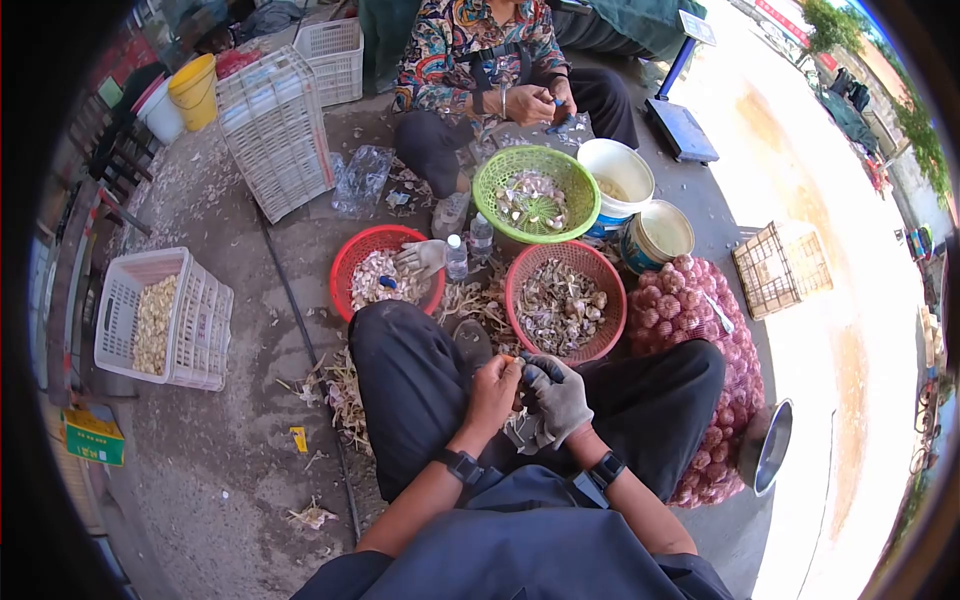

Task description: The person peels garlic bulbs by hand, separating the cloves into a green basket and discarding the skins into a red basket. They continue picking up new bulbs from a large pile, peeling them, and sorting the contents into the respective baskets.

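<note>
My left hand (492, 393), bare, is closed, its fingertips pinched together above my lap. Against it my right hand (556, 398), in a grey glove, is curled shut. Whatever small thing lies between the fingers is too hidden to name. Just beyond my hands stands a pink-red basket (517, 318) of loose garlic (566, 305). Left of it, a red basket (340, 285) holds garlic cloves (378, 272), a spare grey glove (423, 257) and a small blue object (388, 282). By my right knee lies a mesh sack of garlic bulbs (715, 370).
Opposite me sits a person in a patterned shirt (440, 70), hands together, behind a green basket (483, 205). Buckets (618, 170), water bottles (457, 258), a metal bowl (767, 447), a platform scale (683, 128) and white crates (205, 330) stand around. Husks litter the ground.
</note>
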`<state>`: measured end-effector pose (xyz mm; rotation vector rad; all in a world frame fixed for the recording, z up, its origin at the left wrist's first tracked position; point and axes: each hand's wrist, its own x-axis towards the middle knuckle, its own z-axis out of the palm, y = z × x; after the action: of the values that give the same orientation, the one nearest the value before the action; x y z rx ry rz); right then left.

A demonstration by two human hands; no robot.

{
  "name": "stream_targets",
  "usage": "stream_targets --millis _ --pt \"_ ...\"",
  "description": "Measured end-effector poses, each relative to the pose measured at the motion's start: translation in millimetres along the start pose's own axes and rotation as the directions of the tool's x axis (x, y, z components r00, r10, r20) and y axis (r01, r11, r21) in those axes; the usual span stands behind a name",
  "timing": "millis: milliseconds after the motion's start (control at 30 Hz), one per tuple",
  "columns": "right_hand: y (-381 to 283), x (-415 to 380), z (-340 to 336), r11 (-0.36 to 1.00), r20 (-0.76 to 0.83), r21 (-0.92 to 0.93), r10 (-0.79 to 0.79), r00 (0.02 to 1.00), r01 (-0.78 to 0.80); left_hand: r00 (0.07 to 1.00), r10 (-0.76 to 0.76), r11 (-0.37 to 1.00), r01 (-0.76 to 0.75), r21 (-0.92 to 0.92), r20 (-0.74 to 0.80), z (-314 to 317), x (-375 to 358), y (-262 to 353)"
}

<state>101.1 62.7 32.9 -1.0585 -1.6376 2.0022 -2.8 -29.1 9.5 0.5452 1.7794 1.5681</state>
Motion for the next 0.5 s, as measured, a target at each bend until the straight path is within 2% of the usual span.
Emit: stream_targets --millis 67,133,167,267,367,500 --pt "6.2 1.7 -0.7 0.999 -0.009 -0.036 -0.033 0.999 0.032 0.999 0.033 0.996 -0.031 0.082 -0.018 -0.8 1.1 0.7" --pt "8.6 2.3 0.6 0.984 -0.013 -0.106 -0.145 0.989 0.143 0.996 0.083 0.975 -0.079 0.206 -0.014 -2.7 3.2 0.7" --pt "9.7 1.9 0.6 0.970 -0.014 -0.141 -0.200 0.980 0.196 0.996 0.093 0.972 -0.089 0.218 -0.007 -3.1 3.3 0.4" --pt "2.1 -0.3 2.4 0.971 -0.005 -0.112 -0.211 0.977 0.210 0.993 0.116 0.967 -0.113 0.230 -0.001 -2.2 2.6 3.9" --pt "-15.9 -0.2 3.4 0.988 0.055 0.100 0.115 0.992 -0.120 0.992 0.125 0.973 -0.117 0.197 -0.027 -0.9 3.1 -3.7" --pt "-8.6 3.9 5.6 0.971 0.046 0.194 0.133 0.990 -0.139 0.989 0.138 0.982 -0.130 0.139 -0.051 1.7 1.7 -1.2"
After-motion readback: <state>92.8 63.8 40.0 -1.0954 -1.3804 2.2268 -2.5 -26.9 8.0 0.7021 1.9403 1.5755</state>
